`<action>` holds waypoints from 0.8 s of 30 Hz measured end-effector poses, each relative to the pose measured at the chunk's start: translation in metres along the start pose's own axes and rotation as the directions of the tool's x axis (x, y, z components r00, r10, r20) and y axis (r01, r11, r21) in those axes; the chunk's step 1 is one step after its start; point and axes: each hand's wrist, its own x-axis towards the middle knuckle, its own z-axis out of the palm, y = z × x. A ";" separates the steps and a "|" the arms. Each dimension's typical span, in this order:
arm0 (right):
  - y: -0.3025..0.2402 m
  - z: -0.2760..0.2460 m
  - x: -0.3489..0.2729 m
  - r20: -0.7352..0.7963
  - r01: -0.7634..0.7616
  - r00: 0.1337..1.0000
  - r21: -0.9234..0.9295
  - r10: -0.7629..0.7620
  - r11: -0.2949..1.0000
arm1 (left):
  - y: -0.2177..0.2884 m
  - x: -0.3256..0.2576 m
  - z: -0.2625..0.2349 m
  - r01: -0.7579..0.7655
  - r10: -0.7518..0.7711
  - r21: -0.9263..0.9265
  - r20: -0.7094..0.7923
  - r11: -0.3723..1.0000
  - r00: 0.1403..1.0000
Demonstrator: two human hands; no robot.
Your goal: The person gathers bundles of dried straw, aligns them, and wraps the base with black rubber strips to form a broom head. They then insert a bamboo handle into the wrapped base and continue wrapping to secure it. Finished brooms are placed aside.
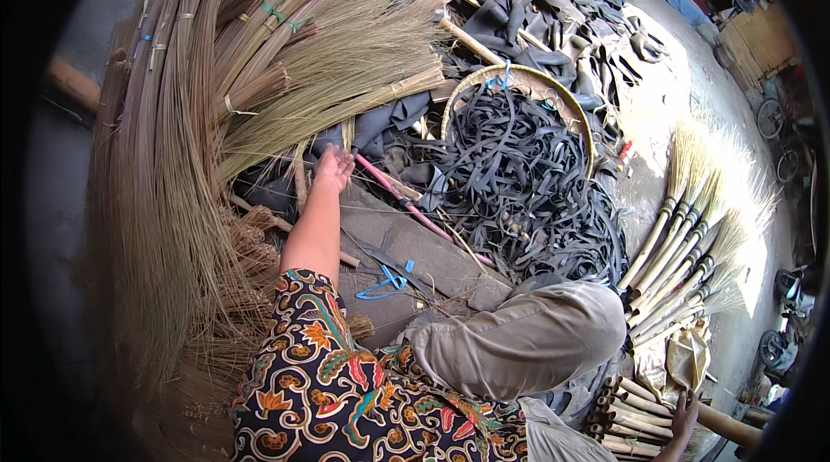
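Observation:
My left hand point(335, 167) reaches out with its fingers apart and nothing in it. It is beside the tips of a large heap of straw-coloured broom bristle bundles point(337, 108) and near the end of a pink stick point(393, 185). My right hand point(685, 417) is at the lower right, against a stack of short bamboo tubes point(635, 410). A thicker bamboo pole point(728, 424) lies just beyond it; whether those fingers grip anything is unclear. Between my left arm and raised knee, a knife-like dark blade point(386, 259) and blue plastic strap point(380, 282) lie on a board point(372, 218).
A round woven tray point(566, 90) holds tangled black rubber strips point(527, 159), which spill toward my knee. Dark rubber sheets point(553, 12) are heaped behind it. Several finished brooms point(683, 237) with bamboo handles lie on the right. Bicycles point(769, 116) stand at the far right.

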 end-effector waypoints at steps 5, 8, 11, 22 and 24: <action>0.024 -0.024 -0.064 -0.014 -0.381 0.924 0.031 0.381 0.924 | 0.017 0.058 0.030 0.013 -0.018 -0.066 -0.071 0.998 0.997; 0.023 -0.028 -0.096 -0.031 -0.516 0.856 0.035 0.517 0.856 | 0.021 0.081 0.040 0.053 -0.059 -0.077 -0.076 0.996 0.995; 0.018 -0.025 -0.123 -0.039 -0.600 0.798 0.053 0.602 0.798 | 0.026 0.101 0.043 0.043 -0.060 -0.162 -0.102 0.986 0.993; 0.037 -0.023 -0.211 -0.005 -0.761 0.641 0.120 0.767 0.637 | 0.055 0.166 0.028 -0.122 0.084 -0.212 -0.177 0.970 0.981; 0.044 -0.027 -0.215 0.005 -0.775 0.626 0.115 0.780 0.621 | 0.057 0.158 0.025 -0.081 0.048 -0.220 -0.148 0.972 0.988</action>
